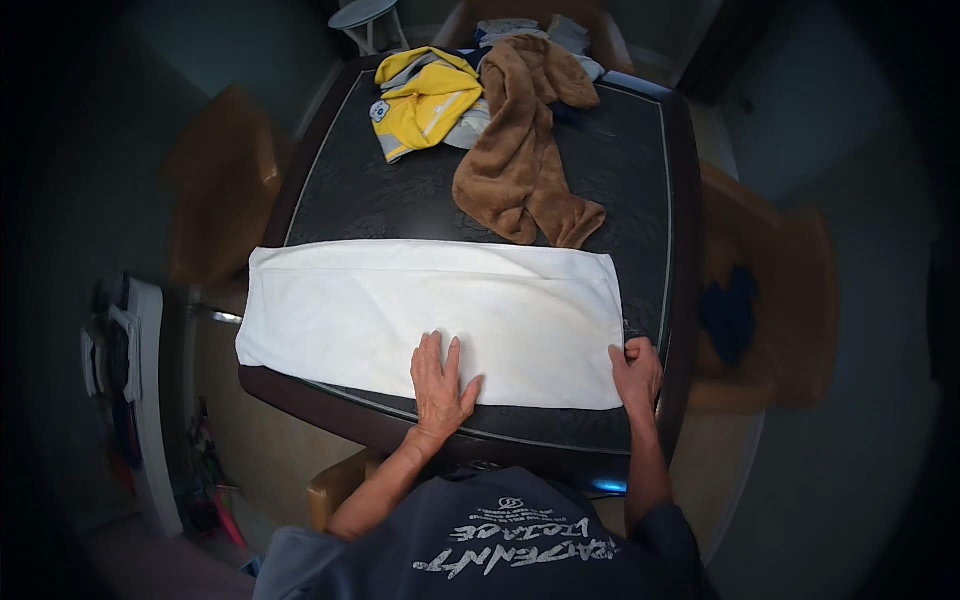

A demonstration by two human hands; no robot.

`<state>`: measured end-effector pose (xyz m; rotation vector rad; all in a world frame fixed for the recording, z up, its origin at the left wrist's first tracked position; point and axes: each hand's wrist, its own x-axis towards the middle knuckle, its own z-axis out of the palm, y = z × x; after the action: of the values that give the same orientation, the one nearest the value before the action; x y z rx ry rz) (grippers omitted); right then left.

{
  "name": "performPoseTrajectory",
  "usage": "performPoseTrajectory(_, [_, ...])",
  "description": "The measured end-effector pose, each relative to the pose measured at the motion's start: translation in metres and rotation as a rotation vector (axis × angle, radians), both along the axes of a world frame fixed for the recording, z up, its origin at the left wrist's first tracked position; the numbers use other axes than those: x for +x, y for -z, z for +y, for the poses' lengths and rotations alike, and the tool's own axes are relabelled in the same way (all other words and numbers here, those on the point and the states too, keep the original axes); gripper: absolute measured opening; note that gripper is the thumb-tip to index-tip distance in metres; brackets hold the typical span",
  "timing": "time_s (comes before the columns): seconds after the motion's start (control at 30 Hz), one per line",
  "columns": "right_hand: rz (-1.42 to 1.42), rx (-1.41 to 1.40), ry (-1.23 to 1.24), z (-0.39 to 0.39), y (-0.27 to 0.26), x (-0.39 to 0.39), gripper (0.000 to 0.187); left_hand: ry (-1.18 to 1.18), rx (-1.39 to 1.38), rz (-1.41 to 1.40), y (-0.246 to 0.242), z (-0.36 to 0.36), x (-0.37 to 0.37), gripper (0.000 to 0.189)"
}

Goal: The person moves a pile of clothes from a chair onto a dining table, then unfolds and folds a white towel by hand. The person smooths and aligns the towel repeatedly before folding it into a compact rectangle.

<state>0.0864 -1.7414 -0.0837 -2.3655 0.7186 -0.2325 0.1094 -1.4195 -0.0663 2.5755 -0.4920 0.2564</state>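
Note:
A white towel (337,307) lies spread across the near part of the dark table (360,202), its long side running left to right. Its left end reaches past the table's left edge. My left hand (441,386) rests palm down near the middle of the towel's near edge, fingers apart. At the towel's right edge, my right hand (637,371) has its fingers curled, with the thumb and fingertips pinching the cloth there.
Beyond the towel lie a brown plush garment (510,150) and a yellow and grey garment (431,101). Chairs stand at the left (225,187) and right (795,315), the right one bearing a dark blue cloth (729,315). A small round stool (364,13) is at the back.

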Motion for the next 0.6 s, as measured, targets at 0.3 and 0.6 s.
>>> performPoseTrajectory(0.3, [0.099,0.623,0.059,-0.013,0.011,-0.012,0.019,0.114,0.071,0.087,0.0,0.001,0.0,0.061])
performPoseTrajectory(0.6, [-0.112,0.956,-0.073,0.001,-0.066,0.003,0.019,0.414,-0.217,0.138,-0.004,-0.046,-0.008,0.071])
